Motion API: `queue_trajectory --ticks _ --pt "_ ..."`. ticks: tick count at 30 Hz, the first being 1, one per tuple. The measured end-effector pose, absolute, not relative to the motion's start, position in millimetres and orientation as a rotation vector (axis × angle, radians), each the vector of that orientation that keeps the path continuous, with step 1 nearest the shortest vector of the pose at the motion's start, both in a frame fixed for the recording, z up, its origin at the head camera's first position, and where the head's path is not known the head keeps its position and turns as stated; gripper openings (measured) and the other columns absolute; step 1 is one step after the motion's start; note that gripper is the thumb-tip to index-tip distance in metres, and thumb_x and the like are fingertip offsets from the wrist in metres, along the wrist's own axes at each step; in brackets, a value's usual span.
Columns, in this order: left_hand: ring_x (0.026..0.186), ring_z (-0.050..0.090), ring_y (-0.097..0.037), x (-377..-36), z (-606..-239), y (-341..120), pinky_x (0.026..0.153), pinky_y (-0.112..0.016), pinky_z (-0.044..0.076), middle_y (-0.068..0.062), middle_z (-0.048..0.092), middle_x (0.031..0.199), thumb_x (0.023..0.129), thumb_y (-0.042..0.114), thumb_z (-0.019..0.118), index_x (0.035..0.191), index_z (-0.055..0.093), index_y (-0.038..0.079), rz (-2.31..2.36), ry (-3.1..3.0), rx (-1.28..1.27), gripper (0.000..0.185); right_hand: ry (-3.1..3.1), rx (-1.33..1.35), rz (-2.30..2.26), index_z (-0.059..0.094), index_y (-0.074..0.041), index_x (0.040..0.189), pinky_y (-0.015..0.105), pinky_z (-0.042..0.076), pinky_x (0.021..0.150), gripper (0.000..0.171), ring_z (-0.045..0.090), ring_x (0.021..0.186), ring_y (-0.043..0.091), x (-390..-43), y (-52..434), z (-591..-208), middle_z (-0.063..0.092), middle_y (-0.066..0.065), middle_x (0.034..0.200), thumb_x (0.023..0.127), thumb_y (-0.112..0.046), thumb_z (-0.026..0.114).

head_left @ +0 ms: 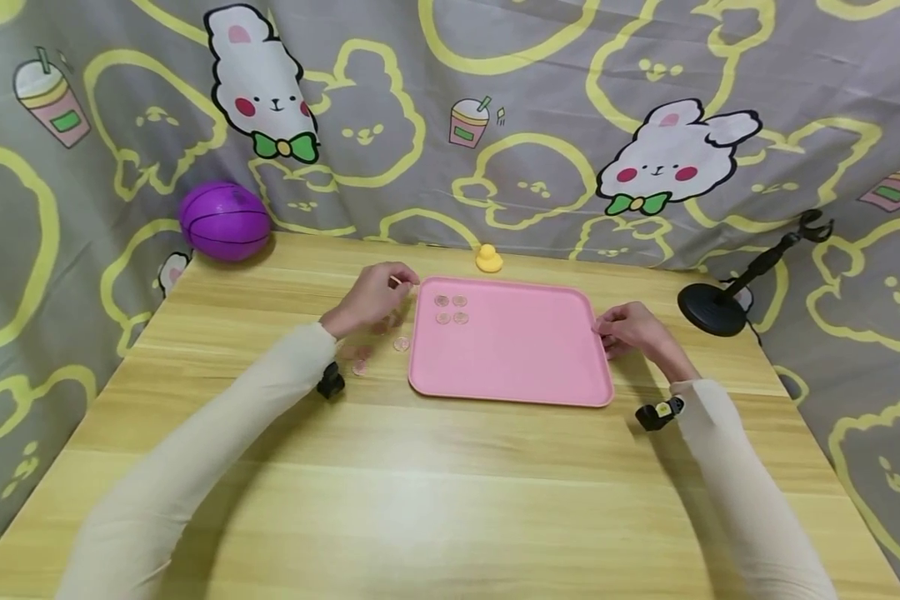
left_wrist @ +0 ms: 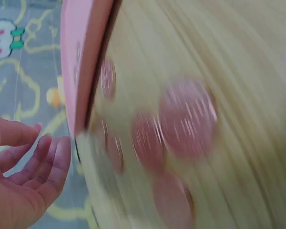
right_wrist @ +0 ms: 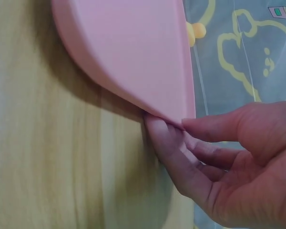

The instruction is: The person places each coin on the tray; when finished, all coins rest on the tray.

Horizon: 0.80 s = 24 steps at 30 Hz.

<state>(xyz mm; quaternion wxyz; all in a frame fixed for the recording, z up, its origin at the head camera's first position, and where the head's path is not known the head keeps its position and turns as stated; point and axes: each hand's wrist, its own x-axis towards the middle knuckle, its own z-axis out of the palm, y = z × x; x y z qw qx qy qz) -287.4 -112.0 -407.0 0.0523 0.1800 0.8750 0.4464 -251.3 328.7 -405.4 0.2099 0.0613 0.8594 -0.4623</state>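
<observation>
A pink rectangular tray (head_left: 525, 358) lies on the wooden table. Several small clear round discs (head_left: 460, 318) sit in two short rows at its upper left. My right hand (head_left: 633, 327) grips the tray's right rim; thumb and fingers pinch that rim (right_wrist: 133, 102) in the right wrist view. Beside the left rim is my left hand (head_left: 375, 296), its fingers loosely bent with nothing visible between them in the left wrist view. Several more discs (head_left: 401, 343) lie on the table below and beside this hand. Up close, these pinkish discs (left_wrist: 188, 119) are blurred.
Behind the tray stands a yellow rubber duck (head_left: 488, 259). A purple ball (head_left: 226, 221) rests at the back left corner. At the back right is a black stand (head_left: 712, 308) with a round base. A patterned grey curtain (head_left: 390, 100) hangs along the table's back and sides.
</observation>
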Motion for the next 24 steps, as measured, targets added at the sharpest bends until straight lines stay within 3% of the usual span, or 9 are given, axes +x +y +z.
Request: queue_trajectory --ticks 3,12,18,24 --pt "0.105 0.066 -0.033 -286.5 -406.1 -127.5 0.087 -0.040 0.054 -0.022 0.069 0.125 0.107 0.005 0.054 0.122 0.069 -0.004 1.352 2.675 0.518 0.023 2.405 0.170 -1.313 0.056 0.022 0.123 0.030 0.064 0.066 0.031 0.070 0.068 0.008 -249.0 330.1 -407.2 0.072 0.000 0.080 0.105 -0.003 0.056" --pt "0.102 0.067 -0.035 -283.2 -410.3 -155.4 0.081 -0.036 0.054 -0.022 0.069 0.118 0.105 0.004 0.058 0.122 0.069 -0.004 1.216 2.712 0.494 0.022 2.444 0.193 -1.293 0.055 0.023 0.124 0.032 0.064 0.065 0.031 0.070 0.066 0.010 -249.4 329.3 -407.6 0.072 0.003 0.078 0.105 -0.002 0.054" --pt "0.108 0.066 -0.035 -282.0 -414.5 -162.3 0.096 -0.045 0.055 -0.023 0.070 0.119 0.103 0.002 0.061 0.126 0.068 -0.005 1.121 2.618 0.550 0.026 2.430 0.185 -1.293 0.054 0.024 0.123 0.033 0.064 0.065 0.029 0.070 0.066 0.010 -250.7 330.4 -407.7 0.072 0.005 0.079 0.105 0.001 0.051" --pt "0.109 0.065 -0.032 -278.8 -418.4 -168.7 0.101 -0.046 0.053 -0.020 0.070 0.120 0.096 0.008 0.076 0.126 0.067 -0.006 1.085 2.524 0.609 0.034 2.417 0.153 -1.294 0.054 0.024 0.122 0.032 0.064 0.066 0.029 0.071 0.066 0.010 -249.0 329.6 -405.2 0.073 0.004 0.079 0.105 0.001 0.052"
